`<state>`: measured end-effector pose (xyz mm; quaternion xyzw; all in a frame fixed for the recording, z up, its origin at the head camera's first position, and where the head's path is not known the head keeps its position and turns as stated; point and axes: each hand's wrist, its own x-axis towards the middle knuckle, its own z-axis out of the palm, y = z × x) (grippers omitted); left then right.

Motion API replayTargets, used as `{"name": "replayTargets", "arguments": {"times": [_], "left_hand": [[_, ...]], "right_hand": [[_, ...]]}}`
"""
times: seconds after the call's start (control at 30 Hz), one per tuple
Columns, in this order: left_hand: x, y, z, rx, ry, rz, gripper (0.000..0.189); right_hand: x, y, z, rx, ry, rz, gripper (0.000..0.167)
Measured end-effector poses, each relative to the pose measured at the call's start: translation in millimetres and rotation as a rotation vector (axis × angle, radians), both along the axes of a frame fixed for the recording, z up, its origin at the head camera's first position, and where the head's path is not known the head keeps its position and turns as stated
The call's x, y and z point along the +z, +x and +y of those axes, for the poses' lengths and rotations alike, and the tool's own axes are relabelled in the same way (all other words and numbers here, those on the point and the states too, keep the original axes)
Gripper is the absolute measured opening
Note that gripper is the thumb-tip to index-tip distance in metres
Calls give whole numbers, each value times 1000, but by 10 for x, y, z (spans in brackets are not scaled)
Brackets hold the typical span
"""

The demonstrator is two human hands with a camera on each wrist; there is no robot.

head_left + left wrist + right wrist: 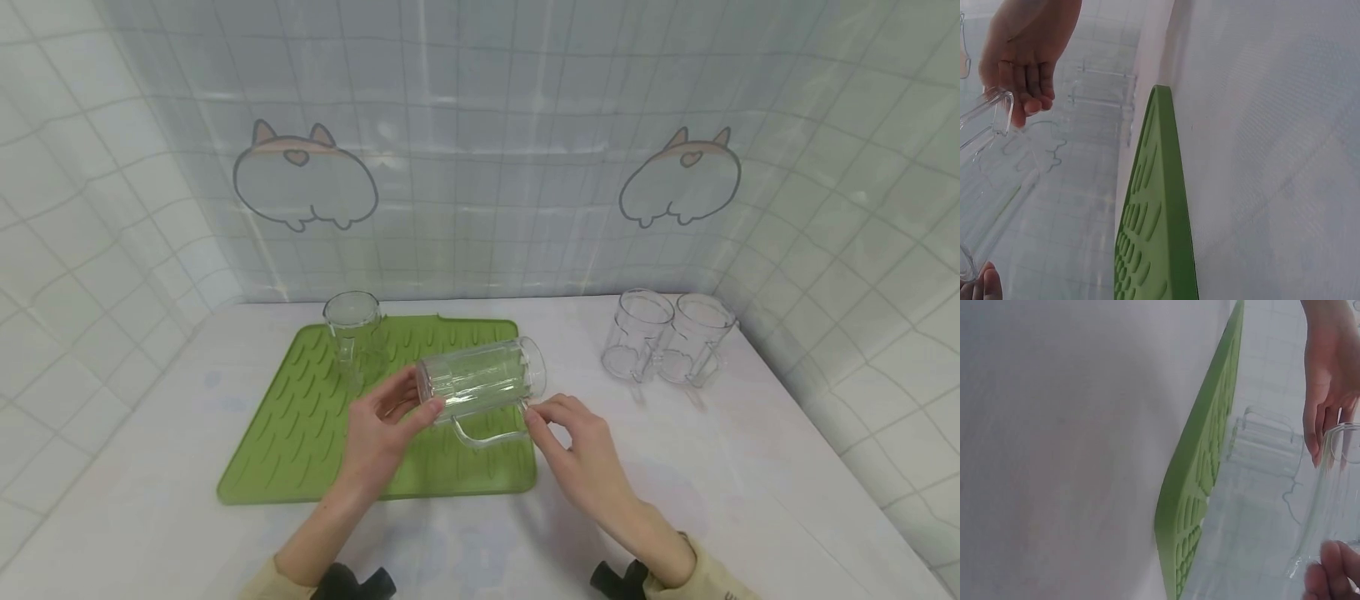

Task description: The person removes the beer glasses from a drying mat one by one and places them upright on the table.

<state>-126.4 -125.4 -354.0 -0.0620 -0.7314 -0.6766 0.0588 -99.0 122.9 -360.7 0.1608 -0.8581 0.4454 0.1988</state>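
While both forearms reach in from the near edge, the left one slanting up toward one o'clock and the right one toward eleven, the person's hands meet at a clear glass mug (480,383) held on its side; the left hand (380,433) has its thumb on the near side of the mug's left end and its fingers curled round behind and beneath, wrist bent toward the work; the right hand (581,454) comes in at about four o'clock of the mug, thumb and fingertips pinching the handle (491,441) close to its right end; that handle hangs at six o'clock, and the mug's long axis points between two and three; which end is the mouth I cannot tell.

From the side the mug is raised well clear of the green drying mat (277,450), which lies beneath it on the white table (150,467); an upright glass mug (354,321) stands on the mat, between nine and ten o'clock of the held one; two more glass mugs (630,333) stand upright on the table just above three o'clock, one beside the other; beige sleeves (705,575) show at the wrists.
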Motion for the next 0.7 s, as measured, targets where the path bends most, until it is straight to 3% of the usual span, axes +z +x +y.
{"name": "replayTargets", "arguments": {"times": [0.33, 0.7], "left_hand": [[-28, -23, -10, -26, -33, 31, 53], [-95, -55, -22, -63, -105, 82, 54]], "right_hand": [[53, 0, 9, 38, -125, -300, 22], [115, -16, 48, 12, -204, -358, 27]]}}
